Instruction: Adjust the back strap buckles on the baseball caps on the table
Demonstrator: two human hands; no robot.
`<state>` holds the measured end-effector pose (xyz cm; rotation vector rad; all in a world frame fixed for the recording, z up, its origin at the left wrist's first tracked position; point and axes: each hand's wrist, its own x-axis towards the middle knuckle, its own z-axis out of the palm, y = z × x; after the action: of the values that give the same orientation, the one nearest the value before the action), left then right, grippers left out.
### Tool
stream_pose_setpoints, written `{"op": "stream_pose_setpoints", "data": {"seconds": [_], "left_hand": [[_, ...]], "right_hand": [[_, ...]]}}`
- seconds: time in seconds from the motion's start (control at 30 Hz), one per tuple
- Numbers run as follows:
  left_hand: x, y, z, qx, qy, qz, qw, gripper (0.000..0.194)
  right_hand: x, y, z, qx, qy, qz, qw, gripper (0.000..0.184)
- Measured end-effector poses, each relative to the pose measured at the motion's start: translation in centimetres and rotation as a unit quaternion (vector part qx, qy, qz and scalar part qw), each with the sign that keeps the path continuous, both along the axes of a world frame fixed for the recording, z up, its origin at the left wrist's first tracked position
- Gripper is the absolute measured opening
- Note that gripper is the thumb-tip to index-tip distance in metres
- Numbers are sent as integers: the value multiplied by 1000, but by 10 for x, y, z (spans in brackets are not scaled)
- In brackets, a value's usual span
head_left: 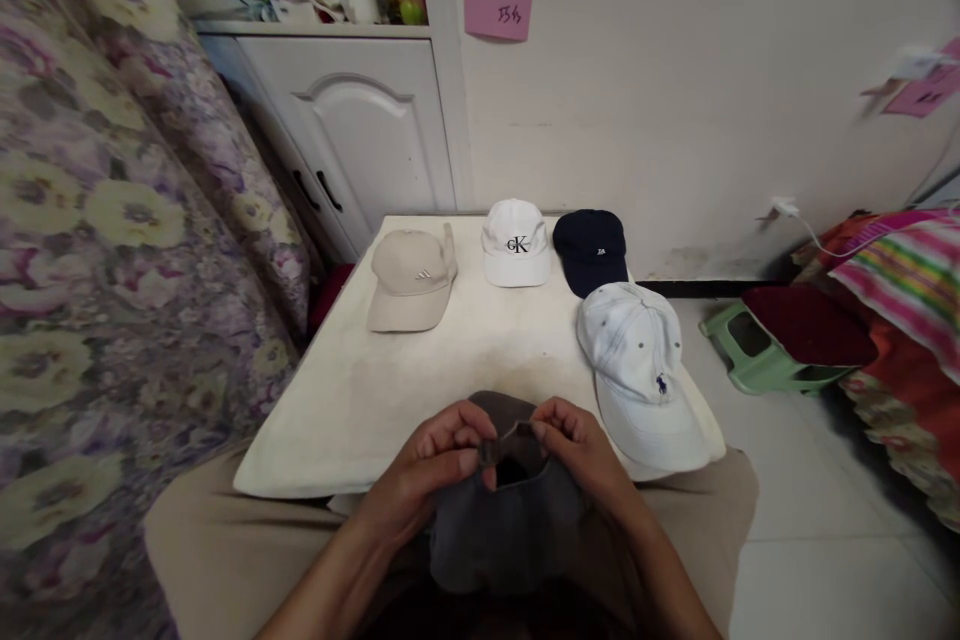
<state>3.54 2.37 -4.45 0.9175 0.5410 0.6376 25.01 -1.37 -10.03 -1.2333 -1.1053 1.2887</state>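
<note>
A dark grey baseball cap (502,530) rests at my lap by the table's near edge, its back opening facing up toward me. My left hand (442,455) pinches the buckle end of its adjusting strap between thumb and fingers. On the other side, my right hand (574,440) grips the opposite strap end. Between the two hands the strap spans the top of the opening. A pale blue cap (637,360) with a small navy emblem lies just right of my right hand. Farther back are a beige cap (411,270), a white cap (516,255) and a navy cap (589,245).
The caps lie on a low table with a cream cover (360,410). A floral curtain (135,280) hangs at the left, beside a white cabinet (367,120). At the right stands a green stool (739,345) with a dark red top, near a bed with striped cloth (911,270).
</note>
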Motion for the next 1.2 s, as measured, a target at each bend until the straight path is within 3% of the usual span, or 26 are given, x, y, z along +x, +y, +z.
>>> {"op": "stream_pose_setpoints", "data": {"seconds": [0.13,0.2,0.3,0.37,0.5,0.63,0.7,0.8,0.9,0.97,1.1,1.2], "left_hand": [[-5,4,3,-2,-33,74,997,21],[-6,7,4,1,-34,115,993,21],[-7,12,5,-2,-40,168,985,25],[-5,14,5,-11,-46,196,979,28],[-2,15,9,-15,-58,231,971,30],[-3,14,17,-14,-61,219,974,28],[-4,15,22,-12,-51,206,977,27],[-6,20,29,-1,-36,194,980,28],[-8,26,26,-6,-51,188,981,36],[-10,27,17,-38,-65,159,984,38],[-20,19,-8,-75,-84,46,993,32],[-25,13,-9,-66,-93,21,993,33]], "right_hand": [[4,-1,-6,-29,95,-78,992,29],[6,-4,-5,-37,172,-79,981,32],[9,-10,-2,-28,252,3,967,52],[12,-14,1,-23,255,75,964,59],[20,-20,6,-25,169,211,962,50],[20,-25,5,1,136,270,953,38],[17,-27,4,7,164,239,957,48],[8,-25,8,8,202,122,972,64],[-1,-15,22,25,195,11,980,56],[-5,-7,31,37,195,-37,979,46],[-8,5,39,52,210,-67,974,35],[-4,6,38,47,199,-61,977,34]]}}
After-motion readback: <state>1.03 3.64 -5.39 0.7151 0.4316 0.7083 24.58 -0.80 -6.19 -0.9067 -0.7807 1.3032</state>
